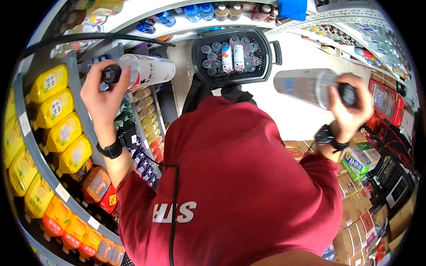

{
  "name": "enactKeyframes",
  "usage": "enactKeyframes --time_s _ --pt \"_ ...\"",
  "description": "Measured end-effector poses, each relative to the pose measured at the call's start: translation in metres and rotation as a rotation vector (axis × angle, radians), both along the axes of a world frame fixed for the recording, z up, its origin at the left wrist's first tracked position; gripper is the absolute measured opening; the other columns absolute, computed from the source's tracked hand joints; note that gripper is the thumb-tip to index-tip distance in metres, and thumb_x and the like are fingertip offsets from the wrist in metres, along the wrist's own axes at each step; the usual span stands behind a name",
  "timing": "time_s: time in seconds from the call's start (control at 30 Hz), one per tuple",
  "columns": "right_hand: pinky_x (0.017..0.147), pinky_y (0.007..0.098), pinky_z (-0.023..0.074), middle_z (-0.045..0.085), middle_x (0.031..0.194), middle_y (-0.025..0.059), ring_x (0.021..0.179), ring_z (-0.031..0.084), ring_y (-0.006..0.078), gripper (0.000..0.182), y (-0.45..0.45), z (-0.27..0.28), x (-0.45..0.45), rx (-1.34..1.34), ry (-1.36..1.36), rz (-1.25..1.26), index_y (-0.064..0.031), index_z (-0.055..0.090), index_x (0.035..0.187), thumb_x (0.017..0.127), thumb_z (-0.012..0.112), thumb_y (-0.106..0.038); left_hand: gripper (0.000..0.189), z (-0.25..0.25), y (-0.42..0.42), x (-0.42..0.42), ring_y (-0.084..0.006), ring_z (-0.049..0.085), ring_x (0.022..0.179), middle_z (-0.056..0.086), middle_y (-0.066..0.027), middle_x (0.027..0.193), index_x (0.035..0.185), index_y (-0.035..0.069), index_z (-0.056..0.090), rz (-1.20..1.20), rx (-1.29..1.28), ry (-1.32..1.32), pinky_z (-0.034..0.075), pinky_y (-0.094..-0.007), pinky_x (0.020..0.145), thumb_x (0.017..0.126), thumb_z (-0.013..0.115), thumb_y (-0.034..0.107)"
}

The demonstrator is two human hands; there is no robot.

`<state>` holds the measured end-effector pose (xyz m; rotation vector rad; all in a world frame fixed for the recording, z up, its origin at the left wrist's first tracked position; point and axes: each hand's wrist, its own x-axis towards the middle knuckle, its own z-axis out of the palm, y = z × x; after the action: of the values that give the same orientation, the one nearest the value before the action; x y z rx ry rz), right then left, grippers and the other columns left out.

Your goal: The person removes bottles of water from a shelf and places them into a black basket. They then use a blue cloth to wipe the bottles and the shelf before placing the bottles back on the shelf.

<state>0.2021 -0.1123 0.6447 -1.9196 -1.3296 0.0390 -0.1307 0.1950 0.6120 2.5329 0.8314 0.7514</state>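
Observation:
Two clear plastic bottles with black caps are in my hands, one in each. My left hand [103, 89] grips the first labelled bottle [151, 71] by its cap and neck, in front of the shelves on the left. Over the pale floor on the right, my right hand [352, 99] grips the second bottle [301, 86] the same way; it is blurred. Between and beyond them, a black plastic basket [196, 55] with a side handle holds several upright bottles. Two more bottles, a blue-and-white one [226, 57] and a white-labelled one [238, 58], lie across their tops.
Shelving on my left holds several yellow bottles [55, 113] and orange drinks [71, 232]. Blue-capped bottles [192, 13] line the far shelf. Cardboard boxes [352, 212] are stacked at lower right, near a red case [386, 101]. A thin black cable [174, 206] hangs over my shirt.

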Motion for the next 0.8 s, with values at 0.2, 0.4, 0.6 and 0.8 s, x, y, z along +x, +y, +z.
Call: enactKeyframes --time_s 0.2,0.4,0.6,0.8 --pt "0.060 0.0317 0.0559 0.069 0.075 0.0069 0.066 0.071 0.0217 0.023 0.011 -0.144 -0.005 -0.197 0.145 0.100 -0.0100 0.063 0.089 0.076 0.078 -0.020 0.025 -0.083 -0.019 0.061 -0.0152 0.063 0.072 0.066 -0.0087 0.082 0.098 0.004 0.064 -0.109 -0.237 0.222 0.050 -0.0274 0.066 0.080 0.078 0.015" --pt "0.055 0.0387 0.0550 0.065 0.065 0.0095 0.061 0.068 0.0287 0.025 0.044 -0.272 -0.027 -0.384 0.098 0.140 -0.0140 0.059 0.092 0.081 0.071 -0.033 0.035 -0.235 -0.026 0.095 -0.0336 0.067 0.086 0.068 -0.0097 0.094 0.098 0.007 0.057 -0.231 -0.286 0.406 0.052 -0.0403 0.070 0.081 0.074 0.032" --pt "0.056 0.0421 0.0546 0.066 0.067 0.0104 0.063 0.068 0.0314 0.028 0.085 -0.384 -0.066 -0.606 0.180 0.168 -0.0147 0.058 0.097 0.081 0.069 -0.036 0.037 -0.390 -0.031 0.110 -0.0382 0.066 0.086 0.069 -0.0139 0.093 0.097 0.008 0.055 -0.145 -0.400 0.477 0.052 -0.0472 0.070 0.078 0.074 0.033" --pt "0.056 0.0445 0.0535 0.065 0.065 0.0124 0.060 0.067 0.0341 0.035 0.098 -0.501 -0.117 -0.594 0.292 0.124 -0.0126 0.052 0.098 0.080 0.072 -0.034 0.041 -0.493 -0.033 0.117 -0.0397 0.066 0.087 0.069 -0.0165 0.093 0.099 0.009 0.053 -0.089 -0.517 0.585 0.052 -0.0487 0.071 0.076 0.075 0.035"
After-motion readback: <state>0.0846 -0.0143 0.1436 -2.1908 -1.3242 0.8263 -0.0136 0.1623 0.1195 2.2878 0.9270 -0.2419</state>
